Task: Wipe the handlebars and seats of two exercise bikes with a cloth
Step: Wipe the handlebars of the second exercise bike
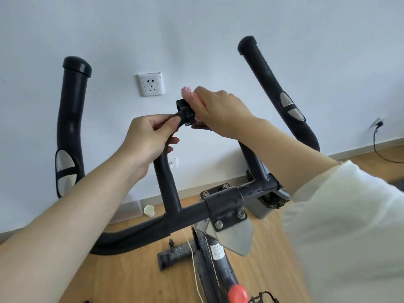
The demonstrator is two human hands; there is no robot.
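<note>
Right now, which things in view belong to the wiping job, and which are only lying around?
Job: pink cloth in the right hand; handlebars gripped by the left hand.
Lying about: wall socket, cup, clear plastic box, black cable.

Readable text: none; every marking in view is too small or too blurred to make out.
Sticker: a small white sticker point(216, 253) sits on the black frame post point(222, 268) of the exercise bike point(223, 204), below the handlebar clamp. It carries rows of tiny dark print that cannot be read.
Frame lettering: a thin line of pale slanted lettering point(218, 278) runs down the same post, past the sticker. The letters cannot be told apart, so no brand name can be made out.
Wall socket: the white wall socket point(150, 84) shows only its plug holes.
</note>
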